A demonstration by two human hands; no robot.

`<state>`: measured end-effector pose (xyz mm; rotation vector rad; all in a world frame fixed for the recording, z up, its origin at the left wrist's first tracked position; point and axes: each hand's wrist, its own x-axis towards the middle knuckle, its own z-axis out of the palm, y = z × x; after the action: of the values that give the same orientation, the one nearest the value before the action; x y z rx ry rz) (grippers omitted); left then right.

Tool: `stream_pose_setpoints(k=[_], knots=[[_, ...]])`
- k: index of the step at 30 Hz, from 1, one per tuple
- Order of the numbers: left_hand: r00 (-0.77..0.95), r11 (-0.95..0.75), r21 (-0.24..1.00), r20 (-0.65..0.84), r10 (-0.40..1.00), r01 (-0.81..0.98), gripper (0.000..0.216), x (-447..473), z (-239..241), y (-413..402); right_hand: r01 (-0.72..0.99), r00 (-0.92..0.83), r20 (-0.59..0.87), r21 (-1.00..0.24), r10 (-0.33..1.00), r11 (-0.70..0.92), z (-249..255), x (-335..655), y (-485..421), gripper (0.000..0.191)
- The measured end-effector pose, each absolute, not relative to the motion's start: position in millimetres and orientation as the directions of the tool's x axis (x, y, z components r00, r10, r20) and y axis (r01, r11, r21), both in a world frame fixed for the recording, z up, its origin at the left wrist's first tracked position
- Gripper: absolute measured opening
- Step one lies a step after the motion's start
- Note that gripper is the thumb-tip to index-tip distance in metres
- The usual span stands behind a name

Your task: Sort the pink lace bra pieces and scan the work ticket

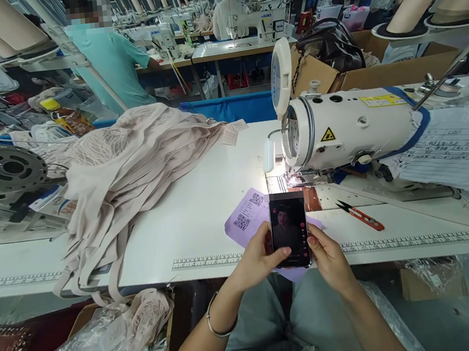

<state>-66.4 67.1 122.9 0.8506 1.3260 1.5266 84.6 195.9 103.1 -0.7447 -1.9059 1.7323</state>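
Observation:
A smartphone (pixel 289 230) with a dark picture on its screen is held upright between my two hands at the table's front edge. My left hand (pixel 260 255) grips its left side, the thumb lying over the lower screen. Along the right edge, my right hand (pixel 328 255) closes its fingers and thumb on the case. Behind the phone lies a purple paper (pixel 243 219) printed with QR codes, partly covered by it. Thread snips (pixel 362 215) with red handles rest to the right of my hands. Just beyond the phone stands the sewing machine (pixel 346 124), its needle area lit.
A heap of pale beige fabric pieces (pixel 132 158) covers the table's left part and hangs over the front edge. Another machine part (pixel 5 168) stands far left. A cardboard box (pixel 400 74) with a black bag (pixel 332 48) sits behind. A person in a teal shirt (pixel 107 63) works ahead.

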Motion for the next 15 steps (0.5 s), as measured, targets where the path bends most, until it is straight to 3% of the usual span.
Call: stream_pose_setpoints(k=[7,15], knots=[[-0.257,0.088,0.982,-0.129,0.958,-0.164,0.066,-67.5,126.6,61.7,0.073,-0.730,-0.022,-0.996,0.683,0.046,101.6,84.0,195.5,0.056],[-0.324,0.043,0.977,-0.110,0.940,-0.209,0.052,-65.0,123.7,65.8,0.091,-0.739,-0.017,-0.993,0.673,0.075,105.2,83.1,195.0,0.059]])
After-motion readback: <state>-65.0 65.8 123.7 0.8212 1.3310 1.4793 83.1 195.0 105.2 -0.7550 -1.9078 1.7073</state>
